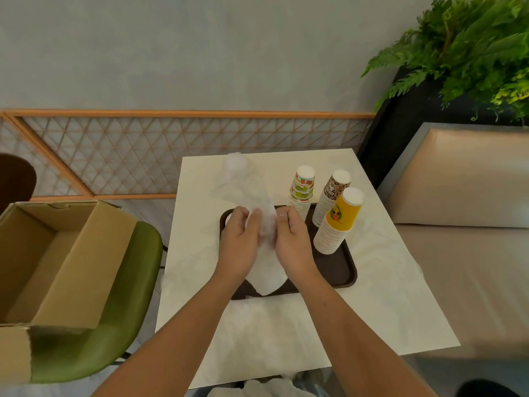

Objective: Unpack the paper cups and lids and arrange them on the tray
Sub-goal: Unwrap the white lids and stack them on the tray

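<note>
Plastic-wrapped sleeve (243, 181), contents blurred, probably lids, is held over the tray (345, 270), pinched mid-length by the curled fingers of the left hand (240, 239) and right hand (292, 239). Judged light, slippery and crushable, and best gripped by the wrap. Three cup stacks (329, 224) are stood alongside.

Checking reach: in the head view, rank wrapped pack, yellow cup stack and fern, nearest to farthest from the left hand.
1. wrapped pack, gripped in the left hand.
2. yellow cup stack, right side of the tray.
3. fern, far right corner.
</note>
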The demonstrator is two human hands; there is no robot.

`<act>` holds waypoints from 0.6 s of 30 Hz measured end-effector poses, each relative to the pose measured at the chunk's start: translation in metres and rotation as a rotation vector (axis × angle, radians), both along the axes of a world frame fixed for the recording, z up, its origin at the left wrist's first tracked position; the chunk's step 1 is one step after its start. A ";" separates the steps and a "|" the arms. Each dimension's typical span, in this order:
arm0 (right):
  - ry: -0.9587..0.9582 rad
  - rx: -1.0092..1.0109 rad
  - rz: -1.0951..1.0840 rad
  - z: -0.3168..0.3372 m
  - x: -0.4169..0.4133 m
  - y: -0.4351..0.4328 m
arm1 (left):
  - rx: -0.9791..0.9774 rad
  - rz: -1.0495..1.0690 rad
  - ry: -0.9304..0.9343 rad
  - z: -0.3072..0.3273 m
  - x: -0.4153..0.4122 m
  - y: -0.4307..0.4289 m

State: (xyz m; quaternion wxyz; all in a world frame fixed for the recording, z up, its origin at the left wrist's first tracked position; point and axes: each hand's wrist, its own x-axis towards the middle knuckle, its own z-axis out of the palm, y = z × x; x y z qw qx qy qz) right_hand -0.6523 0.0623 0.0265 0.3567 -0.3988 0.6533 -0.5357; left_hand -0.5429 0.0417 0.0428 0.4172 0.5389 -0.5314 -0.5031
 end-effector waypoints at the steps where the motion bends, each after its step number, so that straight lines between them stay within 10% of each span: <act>1: 0.002 -0.013 -0.051 0.000 0.002 0.000 | -0.028 0.033 0.000 -0.001 0.004 -0.001; 9: -0.043 -0.099 0.233 0.011 0.021 0.013 | -0.012 -0.007 0.079 -0.005 0.033 -0.011; 18: -0.126 -0.048 -0.073 -0.020 0.005 0.009 | 0.034 -0.177 0.204 0.002 0.066 -0.007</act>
